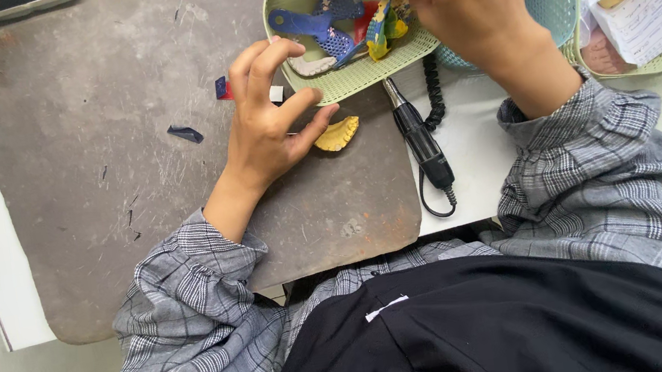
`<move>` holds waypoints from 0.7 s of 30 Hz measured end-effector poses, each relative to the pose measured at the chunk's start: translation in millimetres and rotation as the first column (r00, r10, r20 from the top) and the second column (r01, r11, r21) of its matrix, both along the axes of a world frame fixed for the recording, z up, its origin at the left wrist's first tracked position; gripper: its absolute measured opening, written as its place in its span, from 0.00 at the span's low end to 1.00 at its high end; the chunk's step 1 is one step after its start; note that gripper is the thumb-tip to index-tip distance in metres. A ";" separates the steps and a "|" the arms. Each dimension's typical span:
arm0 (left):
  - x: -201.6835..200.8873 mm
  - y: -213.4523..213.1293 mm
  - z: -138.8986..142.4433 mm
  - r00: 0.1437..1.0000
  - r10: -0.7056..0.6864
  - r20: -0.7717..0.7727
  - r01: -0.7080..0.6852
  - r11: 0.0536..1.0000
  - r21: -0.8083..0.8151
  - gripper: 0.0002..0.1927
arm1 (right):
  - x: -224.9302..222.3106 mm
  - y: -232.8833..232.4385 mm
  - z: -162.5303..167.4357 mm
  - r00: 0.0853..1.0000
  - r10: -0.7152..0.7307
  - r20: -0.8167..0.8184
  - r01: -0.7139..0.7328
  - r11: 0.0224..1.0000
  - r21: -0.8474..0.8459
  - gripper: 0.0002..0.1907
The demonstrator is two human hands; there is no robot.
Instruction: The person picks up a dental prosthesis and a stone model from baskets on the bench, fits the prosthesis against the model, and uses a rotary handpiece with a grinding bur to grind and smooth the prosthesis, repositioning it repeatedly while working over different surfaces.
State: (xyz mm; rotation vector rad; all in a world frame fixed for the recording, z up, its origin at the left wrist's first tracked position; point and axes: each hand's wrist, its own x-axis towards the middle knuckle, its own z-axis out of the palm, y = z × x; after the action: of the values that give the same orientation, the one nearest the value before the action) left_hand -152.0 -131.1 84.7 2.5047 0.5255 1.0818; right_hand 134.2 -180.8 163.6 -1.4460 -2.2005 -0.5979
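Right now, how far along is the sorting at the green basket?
Done: one yellow cast lies out on the grey mat. In hand: the right hand pinches a yellow-blue piece inside the green basket; the left hand steadies its rim. Left: the blue trays inside.

Dental lab bench: scuffed grey work mat (86, 160), rotary handpiece (422, 143), baskets (351, 79) of impression trays (308, 23), yellow cast (338, 134).
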 end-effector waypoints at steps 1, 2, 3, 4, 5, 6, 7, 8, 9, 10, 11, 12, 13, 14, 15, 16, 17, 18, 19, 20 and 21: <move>-8.6 -7.4 2.6 1.000 -0.002 0.006 0.002 1.000 0.008 0.13 | -11.6 -6.2 1.9 1.000 -0.004 -0.005 0.004 1.000 -0.005 0.11; -16.9 -14.7 5.0 1.000 -0.005 0.011 0.005 1.000 0.013 0.13 | -24.7 -14.9 3.8 1.000 -0.023 0.011 0.023 1.000 0.004 0.10; -25.5 -22.0 7.5 1.000 -0.009 0.018 0.009 1.000 0.017 0.13 | -37.2 -23.6 6.9 0.998 -0.054 0.042 0.053 0.998 0.025 0.11; -31.4 -28.5 11.0 0.998 -0.027 0.049 0.028 0.999 -0.026 0.12 | -49.0 -32.6 10.2 0.994 -0.085 0.072 0.082 0.996 0.047 0.11; -39.9 -36.0 13.2 0.996 -0.045 0.081 0.051 0.996 -0.070 0.12 | -62.8 -42.8 13.5 0.985 -0.129 0.115 0.121 0.989 0.081 0.12; -43.0 -41.1 16.9 0.992 -0.061 0.115 0.074 0.991 -0.115 0.11 | -73.0 -49.7 17.2 0.989 -0.100 0.109 0.092 0.993 0.079 0.13; -51.6 -49.2 18.6 0.992 -0.051 0.116 0.064 0.992 -0.110 0.11 | -89.2 -59.6 19.2 0.992 -0.071 0.103 0.063 0.995 0.076 0.13; -52.5 -52.9 21.9 0.992 -0.040 0.115 0.053 0.993 -0.106 0.12 | -96.7 -62.2 23.2 0.998 0.033 0.045 -0.035 0.998 0.043 0.12; -61.4 -61.6 23.0 0.993 -0.029 0.116 0.041 0.994 -0.103 0.12 | -113.0 -69.2 24.0 0.991 0.134 -0.016 -0.134 0.991 0.014 0.11; -64.9 -66.4 25.3 0.989 -0.028 0.142 0.044 0.993 -0.114 0.12 | -124.9 -70.8 24.8 0.989 0.131 -0.066 -0.138 0.983 -0.121 0.10; -74.4 -75.1 26.1 0.985 -0.028 0.168 0.049 0.991 -0.125 0.12 | -140.8 -74.1 24.1 0.986 0.120 -0.116 -0.146 0.956 -0.255 0.09; -81.6 -81.3 27.7 0.981 -0.030 0.193 0.057 0.989 -0.137 0.12 | -153.6 -75.5 23.7 0.981 0.098 -0.165 -0.155 0.911 -0.382 0.09; -92.2 -89.4 29.1 0.982 -0.033 0.188 0.060 0.988 -0.141 0.13 | -167.6 -77.4 22.4 0.985 0.075 -0.157 -0.136 0.896 -0.422 0.09; -102.8 -97.2 30.9 0.983 -0.033 0.182 0.060 0.987 -0.146 0.13 | -180.2 -79.8 21.0 0.987 0.055 -0.149 -0.118 0.879 -0.462 0.10; -112.8 -103.5 34.7 0.983 -0.031 0.178 0.057 0.988 -0.146 0.13 | -192.5 -82.3 19.3 0.990 0.040 -0.138 -0.104 0.862 -0.497 0.12; -125.1 -111.7 37.6 0.984 -0.024 0.177 0.050 0.988 -0.146 0.14 | -204.2 -86.8 18.0 0.992 0.038 -0.120 -0.094 0.855 -0.510 0.11; -138.3 -120.8 40.0 0.985 -0.018 0.173 0.044 0.988 -0.149 0.14 | -215.4 -91.9 16.2 0.994 0.036 -0.104 -0.086 0.846 -0.526 0.10; -150.0 -129.2 43.8 0.985 -0.012 0.170 0.038 0.988 -0.151 0.14 | -227.2 -99.3 15.3 0.996 0.033 -0.088 -0.076 0.838 -0.540 0.10; -160.2 -133.9 49.7 0.985 -0.012 0.174 0.038 0.988 -0.149 0.14 | -238.0 -107.2 14.2 0.995 0.025 -0.102 -0.075 0.844 -0.532 0.11; -170.6 -140.7 56.9 0.984 -0.010 0.179 0.037 0.988 -0.147 0.15 | -250.9 -116.2 14.3 0.993 0.017 -0.114 -0.075 0.849 -0.523 0.11; -180.6 -148.5 62.1 0.983 -0.009 0.182 0.036 0.988 -0.150 0.15 | -263.3 -125.9 14.8 0.992 0.009 -0.129 -0.076 0.852 -0.518 0.12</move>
State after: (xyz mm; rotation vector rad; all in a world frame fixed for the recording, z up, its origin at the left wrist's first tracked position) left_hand -332.6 -279.6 146.8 2.2490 0.5061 1.1981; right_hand -129.0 -306.7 178.4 -1.6251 -2.3947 0.1305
